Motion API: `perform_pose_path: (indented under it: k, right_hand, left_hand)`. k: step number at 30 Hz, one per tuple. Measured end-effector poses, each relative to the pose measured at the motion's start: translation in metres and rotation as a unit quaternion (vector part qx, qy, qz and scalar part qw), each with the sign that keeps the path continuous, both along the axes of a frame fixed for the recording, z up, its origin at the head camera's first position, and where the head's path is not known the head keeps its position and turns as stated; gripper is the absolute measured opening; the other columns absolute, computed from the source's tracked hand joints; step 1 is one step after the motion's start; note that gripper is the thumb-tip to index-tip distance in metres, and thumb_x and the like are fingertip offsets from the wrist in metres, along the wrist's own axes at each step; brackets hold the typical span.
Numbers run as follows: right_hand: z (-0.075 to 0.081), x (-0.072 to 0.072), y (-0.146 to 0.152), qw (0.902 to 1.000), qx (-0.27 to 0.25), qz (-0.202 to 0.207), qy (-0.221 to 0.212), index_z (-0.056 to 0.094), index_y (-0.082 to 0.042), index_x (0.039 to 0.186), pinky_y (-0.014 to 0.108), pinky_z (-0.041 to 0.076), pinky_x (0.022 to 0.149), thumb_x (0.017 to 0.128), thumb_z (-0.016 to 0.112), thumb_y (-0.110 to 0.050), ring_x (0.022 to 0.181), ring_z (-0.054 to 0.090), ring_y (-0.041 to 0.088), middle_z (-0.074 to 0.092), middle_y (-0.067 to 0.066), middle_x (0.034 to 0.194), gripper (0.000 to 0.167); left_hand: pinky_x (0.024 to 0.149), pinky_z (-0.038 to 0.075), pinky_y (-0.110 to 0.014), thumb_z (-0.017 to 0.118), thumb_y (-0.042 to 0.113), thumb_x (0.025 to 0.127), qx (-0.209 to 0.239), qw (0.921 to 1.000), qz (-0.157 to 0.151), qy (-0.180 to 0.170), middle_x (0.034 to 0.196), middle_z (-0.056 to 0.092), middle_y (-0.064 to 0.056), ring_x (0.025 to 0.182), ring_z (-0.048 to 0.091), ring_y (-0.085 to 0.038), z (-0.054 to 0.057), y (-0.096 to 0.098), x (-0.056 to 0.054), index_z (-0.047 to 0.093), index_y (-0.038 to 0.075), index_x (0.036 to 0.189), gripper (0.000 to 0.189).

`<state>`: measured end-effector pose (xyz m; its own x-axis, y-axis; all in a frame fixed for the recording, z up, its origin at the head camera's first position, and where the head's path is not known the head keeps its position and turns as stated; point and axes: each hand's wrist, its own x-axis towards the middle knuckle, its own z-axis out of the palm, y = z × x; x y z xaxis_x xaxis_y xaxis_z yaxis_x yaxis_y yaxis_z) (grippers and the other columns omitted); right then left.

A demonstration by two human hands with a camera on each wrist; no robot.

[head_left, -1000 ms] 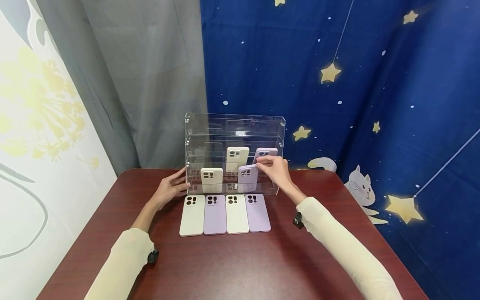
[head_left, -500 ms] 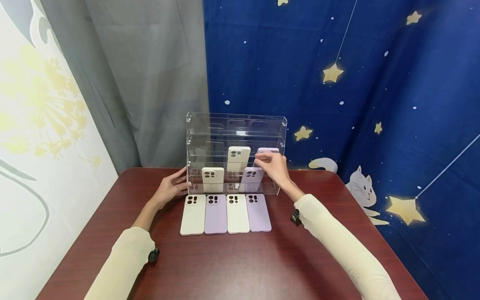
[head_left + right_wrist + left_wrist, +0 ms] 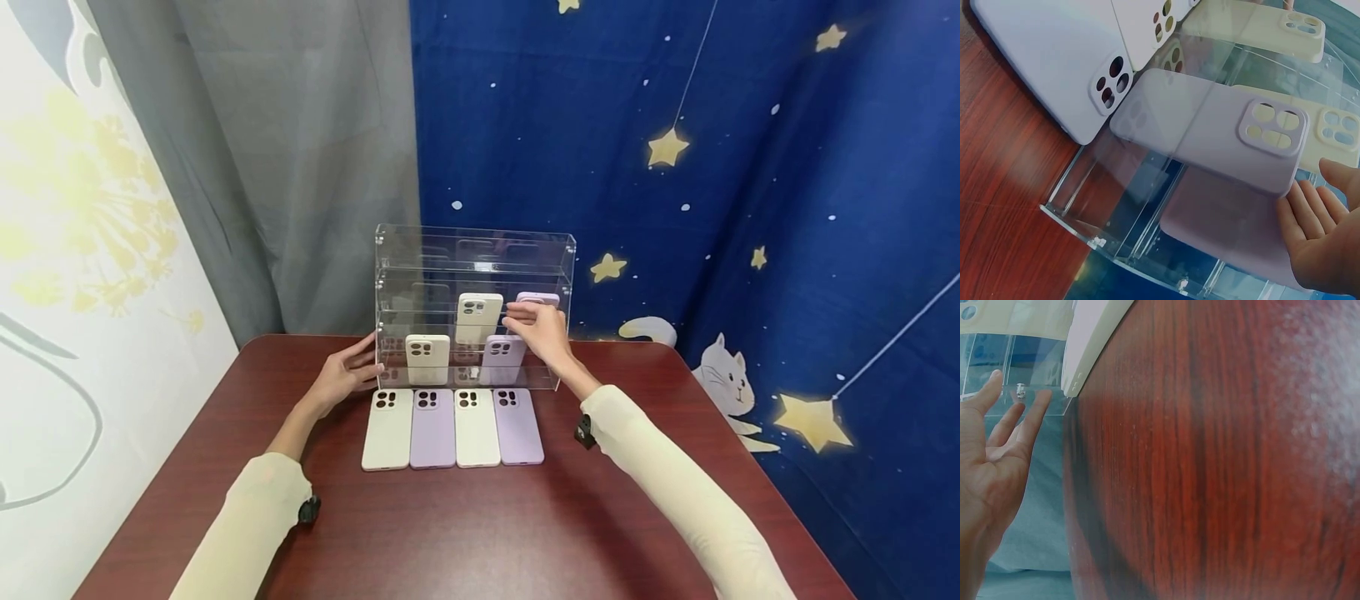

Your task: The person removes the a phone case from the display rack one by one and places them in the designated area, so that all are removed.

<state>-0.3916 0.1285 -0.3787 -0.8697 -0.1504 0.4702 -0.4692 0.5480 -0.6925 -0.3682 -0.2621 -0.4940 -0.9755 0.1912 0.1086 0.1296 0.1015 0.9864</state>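
**Two hands at a clear acrylic display case holding phone cases**

A clear acrylic display case (image 3: pixel 474 250) with stepped shelves is shown standing at the far side of a dark red wooden table (image 3: pixel 465 533). The left hand (image 3: pixel 347 372) is laid against the left end wall of the display case with its fingers (image 3: pixel 1035 412) straight and spread; nothing is grasped by it. The right hand (image 3: pixel 542 332) is raised at the middle shelf on the right, and its fingertips are placed at the upper purple case (image 3: pixel 538 299), which stands upright there. In the right wrist view the right hand's fingers (image 3: pixel 1310 206) are seen extended and relaxed, just beside the edge of a purple case; whether that case is actually touched cannot be told, and it is not gripped.

On the middle shelf a cream case (image 3: pixel 479 317) is also seen upright, to the left of the upper purple case. On the lower shelf a second cream case (image 3: pixel 427 358) and a lower purple case (image 3: pixel 503 358) are stood upright, well apart from each other.

In front of the display case four flat cases (image 3: pixel 453 427) are laid side by side on the table, touching, in the order cream, purple, cream, purple from left to right. Both forearms are covered by pale sleeves (image 3: pixel 247 533).
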Motion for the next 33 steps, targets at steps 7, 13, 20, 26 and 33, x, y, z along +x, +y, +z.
perform_pose_path:
  k: [7, 13, 20, 26, 33]
  right_hand:
    - [-0.003, -0.007, -0.010, 0.9992, -0.029, 0.009, -0.026, 0.072, 0.000, 0.129, 0.036, 0.064, 0.084, 0.091, 0.082, -0.010, 0.101, 0.076, 0.029, 0.076, 0.016, 0.113, 0.040]
    - [-0.005, -0.010, -0.017, 0.9982, -0.052, 0.021, -0.024, 0.070, 0.004, 0.129, 0.034, 0.063, 0.087, 0.092, 0.080, -0.006, 0.102, 0.075, 0.032, 0.075, 0.021, 0.112, 0.040]
    - [-0.003, -0.013, -0.023, 0.9998, -0.017, -0.005, -0.008, 0.073, 0.002, 0.126, 0.037, 0.063, 0.089, 0.094, 0.078, -0.009, 0.101, 0.076, 0.030, 0.076, 0.019, 0.111, 0.034]
    - [-0.004, -0.014, -0.026, 0.9998, -0.009, -0.015, -0.008, 0.075, -0.001, 0.123, 0.037, 0.063, 0.090, 0.095, 0.077, -0.011, 0.101, 0.076, 0.028, 0.076, 0.016, 0.111, 0.030]
    - [-0.002, -0.013, -0.028, 0.9999, -0.007, -0.012, -0.008, 0.075, 0.000, 0.122, 0.035, 0.063, 0.089, 0.095, 0.078, -0.012, 0.101, 0.076, 0.028, 0.077, 0.017, 0.110, 0.029]
  left_hand:
    - [0.098, 0.057, -0.051, 0.069, 0.005, 0.101, -0.003, 1.0000, 0.001, -0.004, 0.158, 0.040, -0.031, 0.137, 0.052, -0.043, -0.001, 0.000, 0.001, 0.033, 0.026, 0.165, 0.076]
    - [0.100, 0.055, -0.053, 0.067, 0.002, 0.101, 0.008, 1.0000, 0.000, -0.003, 0.157, 0.041, -0.031, 0.138, 0.050, -0.045, -0.003, -0.001, -0.001, 0.033, 0.025, 0.164, 0.076]
    - [0.100, 0.055, -0.055, 0.067, 0.002, 0.101, 0.001, 1.0000, 0.002, -0.002, 0.158, 0.040, -0.031, 0.136, 0.053, -0.043, 0.001, 0.000, 0.000, 0.034, 0.027, 0.164, 0.076]
    - [0.101, 0.053, -0.057, 0.066, 0.000, 0.101, 0.006, 1.0000, 0.000, -0.002, 0.158, 0.039, -0.032, 0.136, 0.052, -0.044, 0.003, 0.002, 0.001, 0.030, 0.019, 0.166, 0.076]
    - [0.100, 0.054, -0.056, 0.068, 0.000, 0.100, 0.012, 0.9999, -0.001, 0.000, 0.157, 0.040, -0.032, 0.137, 0.051, -0.045, 0.001, 0.000, 0.000, 0.031, 0.018, 0.165, 0.077]
